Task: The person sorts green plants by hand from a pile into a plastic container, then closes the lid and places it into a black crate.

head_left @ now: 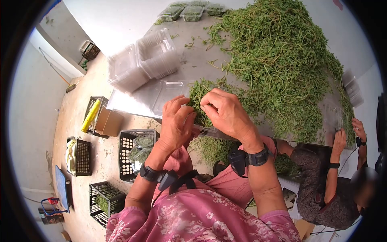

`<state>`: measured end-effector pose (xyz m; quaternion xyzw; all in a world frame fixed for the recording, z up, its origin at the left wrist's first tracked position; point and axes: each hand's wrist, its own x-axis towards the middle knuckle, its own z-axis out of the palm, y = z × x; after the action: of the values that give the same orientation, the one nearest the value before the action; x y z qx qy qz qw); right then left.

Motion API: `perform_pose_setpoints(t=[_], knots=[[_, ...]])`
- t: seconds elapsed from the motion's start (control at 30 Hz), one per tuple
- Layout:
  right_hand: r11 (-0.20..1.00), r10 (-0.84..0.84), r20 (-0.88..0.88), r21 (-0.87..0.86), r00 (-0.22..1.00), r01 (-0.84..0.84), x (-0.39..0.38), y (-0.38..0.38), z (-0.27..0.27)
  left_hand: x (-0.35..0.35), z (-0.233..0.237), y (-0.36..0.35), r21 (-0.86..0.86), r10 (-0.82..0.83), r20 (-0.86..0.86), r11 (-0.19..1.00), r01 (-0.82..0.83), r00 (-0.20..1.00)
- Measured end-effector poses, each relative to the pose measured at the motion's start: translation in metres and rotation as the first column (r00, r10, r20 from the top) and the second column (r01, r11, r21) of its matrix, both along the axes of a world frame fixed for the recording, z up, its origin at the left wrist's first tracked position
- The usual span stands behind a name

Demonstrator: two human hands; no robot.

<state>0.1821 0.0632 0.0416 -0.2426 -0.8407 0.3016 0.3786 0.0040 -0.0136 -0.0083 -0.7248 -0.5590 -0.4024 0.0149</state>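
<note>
My left hand (pixel 176 121) is at the table's front edge, its fingers curled against the left side of a small bunch of green herbs (pixel 198 93). My right hand (pixel 225 112) pinches at the same bunch from the right, thumb and forefinger together on the greens. Under the hands shows part of a clear plastic container (pixel 207 129), mostly hidden. An open clear lid (pixel 167 97) lies flat just left of the herbs. A large heap of green herbs (pixel 278 64) covers the table's right side.
Stacked empty clear containers (pixel 143 60) stand at the table's left. Filled boxes (pixel 191 13) sit at the back. A crate with packed boxes (pixel 131 155) and other crates (pixel 82 155) are on the floor. A co-worker (pixel 332 189) is at the right.
</note>
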Motion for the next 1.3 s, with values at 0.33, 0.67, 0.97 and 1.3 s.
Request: perform_pose_setpoints(t=[0.33,0.67,0.97,1.3], knots=[[0.983,-0.184,-0.224,-0.018,0.957,0.185,-0.004,0.006,0.000,-0.003,-0.001,-0.002,0.014,-0.003,-0.005,1.000,0.003,1.000],[0.925,-0.376,-0.288,-0.167,0.880,0.341,0.004,0.016,0.001,0.002,0.017,0.011,0.066,0.017,0.016,0.998,-0.018,1.000],[0.930,-0.361,-0.258,-0.164,0.896,0.328,0.005,0.018,-0.001,0.000,0.018,0.014,-0.117,-0.084,-0.063,0.990,0.076,0.994],[0.930,-0.359,-0.250,-0.182,0.899,0.320,0.007,0.020,-0.003,-0.001,0.028,0.000,-0.193,-0.152,-0.129,0.973,0.125,0.980]])
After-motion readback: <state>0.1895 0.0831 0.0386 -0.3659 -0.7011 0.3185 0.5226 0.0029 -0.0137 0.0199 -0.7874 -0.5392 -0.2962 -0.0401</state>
